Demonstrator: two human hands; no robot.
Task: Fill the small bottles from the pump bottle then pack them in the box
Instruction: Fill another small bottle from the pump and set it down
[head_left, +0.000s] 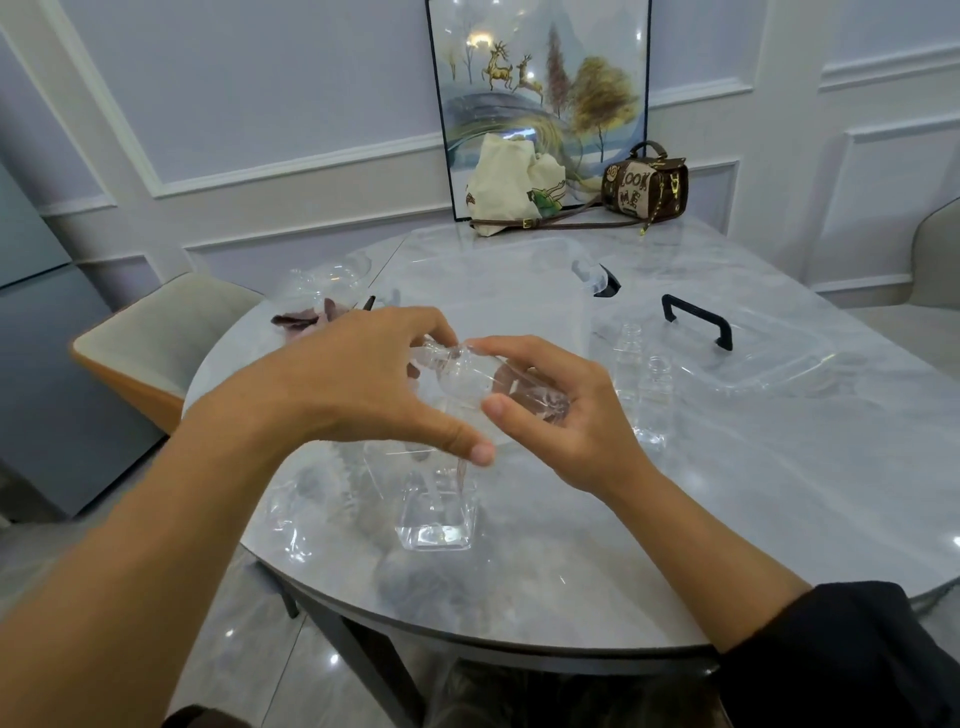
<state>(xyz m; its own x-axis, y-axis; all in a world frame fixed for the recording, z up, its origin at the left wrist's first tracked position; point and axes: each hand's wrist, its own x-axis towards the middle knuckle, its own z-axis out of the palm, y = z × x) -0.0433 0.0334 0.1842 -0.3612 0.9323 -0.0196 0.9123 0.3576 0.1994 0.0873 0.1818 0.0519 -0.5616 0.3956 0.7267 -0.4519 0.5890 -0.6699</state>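
My right hand (561, 410) grips a small clear bottle (483, 382) lying sideways above the table, its neck pointing left. My left hand (363, 384) pinches that bottle's neck or cap with its fingertips. Below my hands stands the clear square pump bottle (436, 512), its top hidden behind my left thumb. Two more small clear bottles (641, 384) stand upright and uncapped to the right. The clear plastic box (498, 291) sits behind my hands, and its lid (727, 348) with a black handle lies to the right.
A marble table (753, 493) holds everything. At the back stand a cream cloth bag (511, 184), a brown handbag (647, 182) and a framed picture (540, 78). Clear packaging (332, 278) and a dark pink thing lie at the left. A chair (161, 338) stands left.
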